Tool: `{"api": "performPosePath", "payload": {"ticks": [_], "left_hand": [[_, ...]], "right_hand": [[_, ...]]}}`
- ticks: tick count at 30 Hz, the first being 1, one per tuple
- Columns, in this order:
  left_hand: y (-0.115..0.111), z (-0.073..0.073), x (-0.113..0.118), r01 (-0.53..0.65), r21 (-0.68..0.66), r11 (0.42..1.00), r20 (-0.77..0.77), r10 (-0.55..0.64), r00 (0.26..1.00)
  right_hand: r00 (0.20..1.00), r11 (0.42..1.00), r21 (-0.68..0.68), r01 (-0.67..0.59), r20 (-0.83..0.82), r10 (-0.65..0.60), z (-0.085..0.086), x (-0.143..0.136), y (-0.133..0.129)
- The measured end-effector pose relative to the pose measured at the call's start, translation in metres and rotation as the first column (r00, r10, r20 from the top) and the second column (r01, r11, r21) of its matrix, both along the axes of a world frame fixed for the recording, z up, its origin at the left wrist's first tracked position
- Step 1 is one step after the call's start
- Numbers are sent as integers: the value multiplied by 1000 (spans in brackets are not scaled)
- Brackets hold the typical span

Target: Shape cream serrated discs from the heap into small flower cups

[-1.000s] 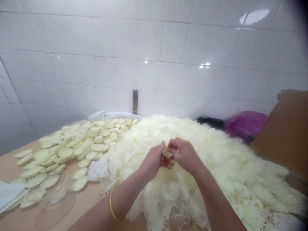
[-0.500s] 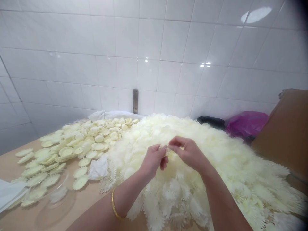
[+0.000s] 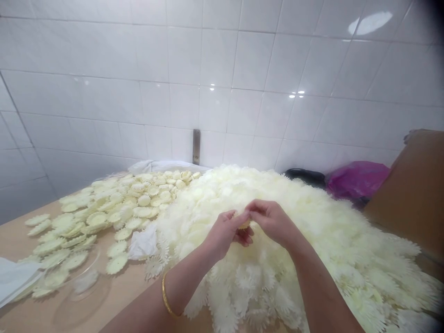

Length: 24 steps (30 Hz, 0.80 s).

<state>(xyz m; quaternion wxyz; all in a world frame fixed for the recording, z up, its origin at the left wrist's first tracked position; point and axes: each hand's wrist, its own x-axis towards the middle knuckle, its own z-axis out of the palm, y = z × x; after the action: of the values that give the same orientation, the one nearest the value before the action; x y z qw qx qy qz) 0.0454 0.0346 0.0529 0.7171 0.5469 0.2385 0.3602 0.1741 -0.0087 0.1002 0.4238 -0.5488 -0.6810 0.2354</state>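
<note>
My left hand [image 3: 224,233], with a gold bangle on the wrist, is closed on a small pale yellow flower piece [image 3: 245,224] with a notched edge. Fingers and thumb of my right hand [image 3: 274,222] pinch at the same piece from the other side, their tips meeting those of the left. Much of the piece is hidden by the fingers. Both hands are above a large heap of thin, fringed, cream-white flower petals [image 3: 298,240]. To the left lies a pile of thicker yellow scalloped flower discs [image 3: 118,203], some stacked on each other.
On the tan table [image 3: 111,300] are a crumpled white tissue [image 3: 143,243], a clear round dish [image 3: 86,280] and white paper [image 3: 15,277]. A cardboard box [image 3: 409,194], a purple plastic bag [image 3: 357,178] and a black item [image 3: 305,175] stand to the right, before a tiled wall [image 3: 215,60].
My left hand has turned slightly and shifted a little right, bringing the fingertips of both hands closer together. More of the yellow flower piece shows between them.
</note>
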Motion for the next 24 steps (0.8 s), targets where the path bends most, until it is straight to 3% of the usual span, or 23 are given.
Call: {"api": "performPosePath", "payload": {"ticks": [4,8,12,17,19,24], "left_hand": [[1,4,-2,101,-63,993,83,-96,992],[3,6,-3,123,-136,983,107,-109,988],[4,4,-2,38,-145,989,77,-27,997],[3,5,-1,-103,-160,982,43,111,993],[3,7,-2,-117,-169,979,44,126,991],[2,6,-1,-65,-187,980,63,78,995]], "right_hand": [[978,999,-36,36,-204,-42,-1,6,4],[908,993,-71,92,-404,-113,-1,11,6],[862,992,-111,56,-496,-104,-2,12,6],[893,988,-153,-17,-447,-54,-5,11,7],[890,990,-139,31,-446,-90,-6,12,9],[857,949,-43,312,-419,-300,-4,15,11]]}}
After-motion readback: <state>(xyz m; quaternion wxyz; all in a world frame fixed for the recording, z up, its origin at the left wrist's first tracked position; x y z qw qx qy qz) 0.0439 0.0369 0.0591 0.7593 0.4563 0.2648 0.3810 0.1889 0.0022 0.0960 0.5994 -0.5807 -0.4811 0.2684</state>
